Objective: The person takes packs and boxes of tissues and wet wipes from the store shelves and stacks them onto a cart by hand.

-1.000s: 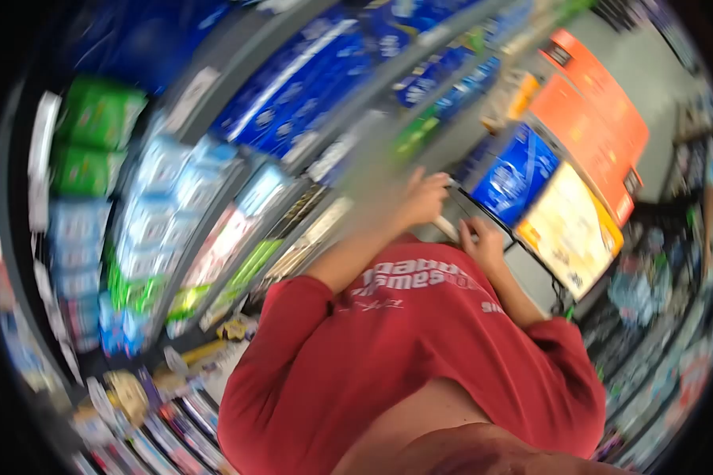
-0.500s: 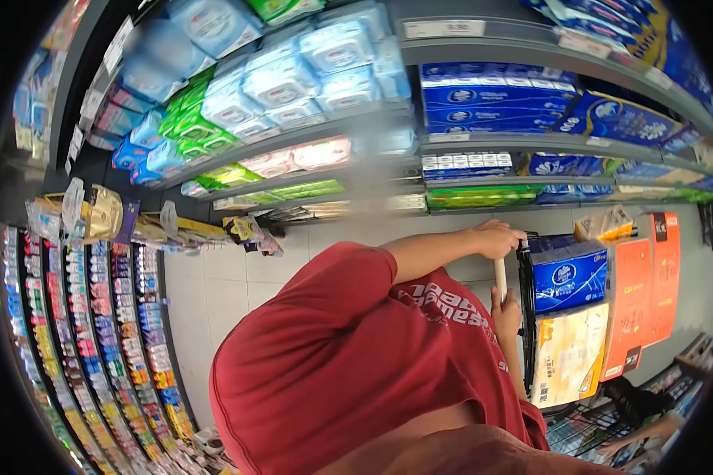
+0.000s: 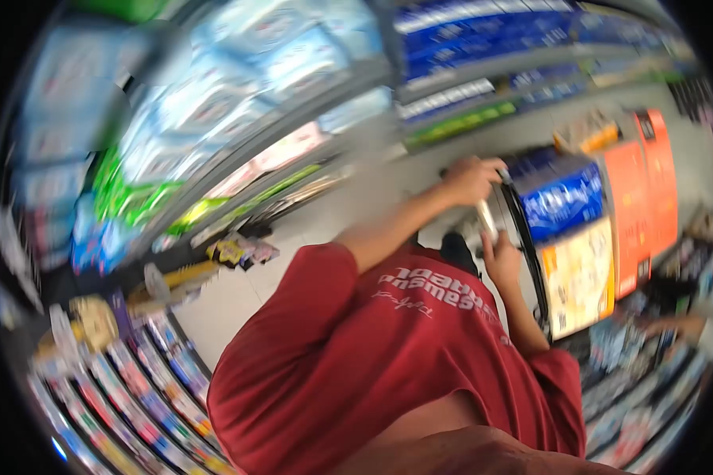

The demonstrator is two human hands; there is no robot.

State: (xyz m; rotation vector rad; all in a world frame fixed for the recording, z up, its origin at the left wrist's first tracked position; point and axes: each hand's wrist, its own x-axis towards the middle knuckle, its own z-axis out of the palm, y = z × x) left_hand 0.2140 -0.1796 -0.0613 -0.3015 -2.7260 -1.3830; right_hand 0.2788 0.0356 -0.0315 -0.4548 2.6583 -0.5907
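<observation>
My left hand (image 3: pixel 473 182) is closed on the upper part of the pale handle (image 3: pixel 486 219) of a shopping cart (image 3: pixel 523 237). Lower on that same bar, my right hand (image 3: pixel 502 263) has its fingers around it, partly hidden. Just beyond the handle, in the cart, lies a blue pack of tissues (image 3: pixel 565 202). Beside it is a white and orange pack (image 3: pixel 578 277). Two orange-red boxes, one of them a tall box (image 3: pixel 627 214), stand at the cart's far side, and a smaller orange and white pack (image 3: pixel 588 133) lies near its upper edge.
Shelves with pale blue wipe packs (image 3: pixel 214 103) and blue tissue packs (image 3: pixel 483 39) run along the top. Racks of small colourful goods (image 3: pixel 127 396) stand lower left. Another person's arm (image 3: pixel 677 325) shows at the right. Light floor tiles (image 3: pixel 230 305) lie between.
The view has swung, and the shelves now look tilted and blurred. The cart and both hands sit slightly further left in the picture. Both hands have stayed on the handle.
</observation>
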